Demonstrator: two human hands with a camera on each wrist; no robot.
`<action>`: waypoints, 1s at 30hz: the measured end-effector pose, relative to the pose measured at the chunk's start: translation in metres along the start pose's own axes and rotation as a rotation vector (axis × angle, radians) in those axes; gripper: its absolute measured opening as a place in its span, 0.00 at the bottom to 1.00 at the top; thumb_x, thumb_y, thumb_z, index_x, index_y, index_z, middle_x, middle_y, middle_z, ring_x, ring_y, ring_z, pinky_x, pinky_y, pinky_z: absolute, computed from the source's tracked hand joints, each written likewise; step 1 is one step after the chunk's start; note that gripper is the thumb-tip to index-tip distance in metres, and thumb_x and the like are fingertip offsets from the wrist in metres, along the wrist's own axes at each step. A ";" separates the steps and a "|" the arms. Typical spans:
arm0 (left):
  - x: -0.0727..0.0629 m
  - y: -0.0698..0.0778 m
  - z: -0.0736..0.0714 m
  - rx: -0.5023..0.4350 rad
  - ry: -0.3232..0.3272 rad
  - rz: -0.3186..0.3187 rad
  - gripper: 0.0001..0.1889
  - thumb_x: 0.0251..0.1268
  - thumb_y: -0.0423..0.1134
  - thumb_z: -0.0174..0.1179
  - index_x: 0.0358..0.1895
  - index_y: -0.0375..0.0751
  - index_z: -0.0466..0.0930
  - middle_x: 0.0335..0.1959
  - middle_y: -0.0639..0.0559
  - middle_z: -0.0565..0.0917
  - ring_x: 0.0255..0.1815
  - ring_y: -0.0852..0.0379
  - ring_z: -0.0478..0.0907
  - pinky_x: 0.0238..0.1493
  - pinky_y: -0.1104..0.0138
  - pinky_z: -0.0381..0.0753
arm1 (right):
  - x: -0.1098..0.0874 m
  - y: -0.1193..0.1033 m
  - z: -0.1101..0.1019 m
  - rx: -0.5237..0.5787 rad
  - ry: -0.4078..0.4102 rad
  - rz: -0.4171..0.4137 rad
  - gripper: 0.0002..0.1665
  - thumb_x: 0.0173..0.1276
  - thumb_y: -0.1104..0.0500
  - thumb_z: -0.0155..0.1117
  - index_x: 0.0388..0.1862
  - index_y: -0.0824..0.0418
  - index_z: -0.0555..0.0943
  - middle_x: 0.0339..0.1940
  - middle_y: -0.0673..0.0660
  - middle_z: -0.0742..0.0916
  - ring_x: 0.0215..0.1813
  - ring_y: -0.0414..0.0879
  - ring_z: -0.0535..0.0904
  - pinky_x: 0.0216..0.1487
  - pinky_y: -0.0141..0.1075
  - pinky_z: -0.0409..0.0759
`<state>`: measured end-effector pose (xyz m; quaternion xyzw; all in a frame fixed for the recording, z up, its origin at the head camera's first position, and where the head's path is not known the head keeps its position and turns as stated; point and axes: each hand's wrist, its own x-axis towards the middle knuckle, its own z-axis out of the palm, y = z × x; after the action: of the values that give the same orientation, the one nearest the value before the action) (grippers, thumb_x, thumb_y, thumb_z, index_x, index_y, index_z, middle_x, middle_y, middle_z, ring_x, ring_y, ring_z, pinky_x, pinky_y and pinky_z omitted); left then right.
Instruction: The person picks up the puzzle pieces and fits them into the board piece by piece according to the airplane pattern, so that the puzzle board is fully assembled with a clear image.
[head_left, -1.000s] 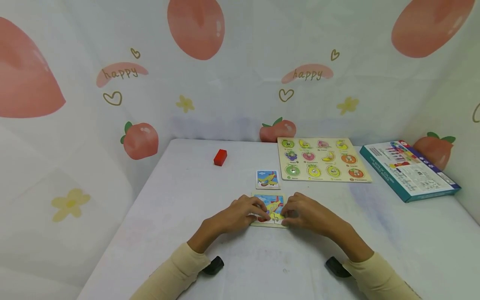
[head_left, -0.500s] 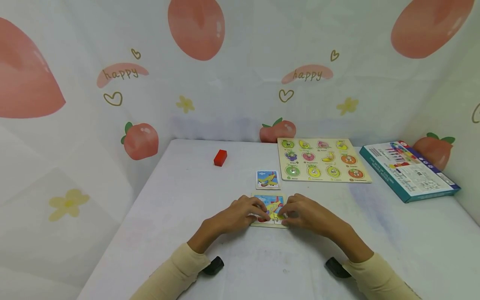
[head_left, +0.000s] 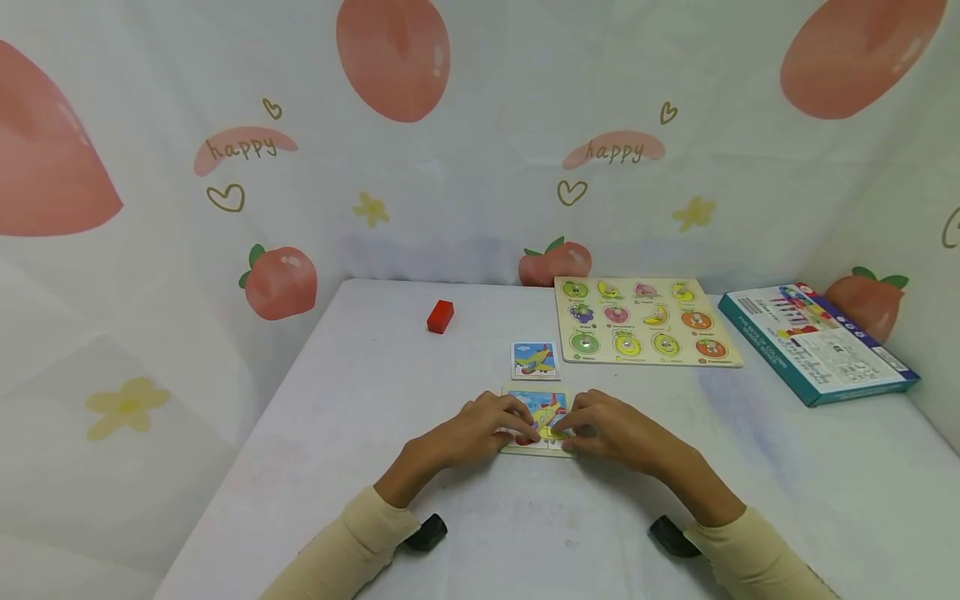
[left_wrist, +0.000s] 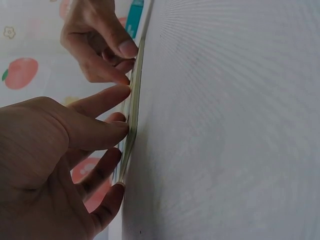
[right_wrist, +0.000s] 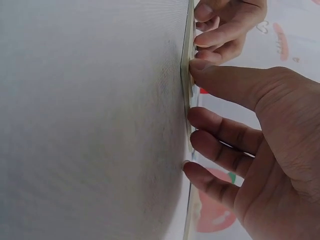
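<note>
A small wooden jigsaw puzzle (head_left: 546,403) with a yellow plane picture lies flat in its pale tray, between both hands. My left hand (head_left: 487,427) rests at its left side, fingertips on the pieces; in the left wrist view its thumb and fingers (left_wrist: 105,97) are spread along the tray's edge. From the right, my right hand (head_left: 615,429) touches the lower right piece, its index finger over the picture. In the right wrist view the thumb (right_wrist: 215,77) sits on the tray's near edge. The fingers hide the puzzle's lower corners.
Just behind the puzzle lies a square plane picture card (head_left: 535,360). A fruit peg board (head_left: 645,321) stands back right, beside a teal-edged box (head_left: 821,342). Farther left is a red block (head_left: 440,317). A black wrist device (head_left: 427,533) shows under the left sleeve.
My right index finger has slid slightly left over the puzzle's lower right piece. My left hand has stayed in place.
</note>
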<state>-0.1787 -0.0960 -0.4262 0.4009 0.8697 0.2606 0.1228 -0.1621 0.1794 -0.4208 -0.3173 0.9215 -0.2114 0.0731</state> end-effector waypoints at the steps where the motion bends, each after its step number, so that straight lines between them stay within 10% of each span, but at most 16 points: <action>1: 0.000 0.000 0.000 0.015 0.004 0.002 0.21 0.74 0.25 0.59 0.57 0.56 0.91 0.60 0.56 0.83 0.62 0.53 0.73 0.60 0.54 0.72 | 0.000 0.000 0.000 0.005 0.001 0.002 0.12 0.69 0.52 0.78 0.50 0.48 0.93 0.41 0.41 0.84 0.45 0.37 0.74 0.48 0.36 0.78; 15: -0.001 0.017 0.006 0.257 -0.092 -0.056 0.36 0.75 0.25 0.57 0.76 0.71 0.74 0.64 0.59 0.73 0.61 0.54 0.68 0.62 0.60 0.69 | 0.003 -0.001 0.000 0.092 0.009 0.087 0.11 0.67 0.51 0.79 0.48 0.49 0.92 0.41 0.41 0.84 0.47 0.39 0.76 0.52 0.41 0.79; 30: 0.000 0.024 0.010 0.247 -0.140 0.030 0.38 0.68 0.19 0.60 0.76 0.60 0.76 0.73 0.68 0.74 0.69 0.58 0.67 0.54 0.69 0.65 | 0.003 0.005 0.002 0.110 0.022 0.051 0.11 0.68 0.50 0.78 0.48 0.49 0.91 0.41 0.41 0.83 0.44 0.37 0.75 0.48 0.37 0.77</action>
<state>-0.1591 -0.0791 -0.4216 0.4432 0.8783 0.1247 0.1288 -0.1669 0.1799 -0.4250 -0.2868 0.9171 -0.2634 0.0856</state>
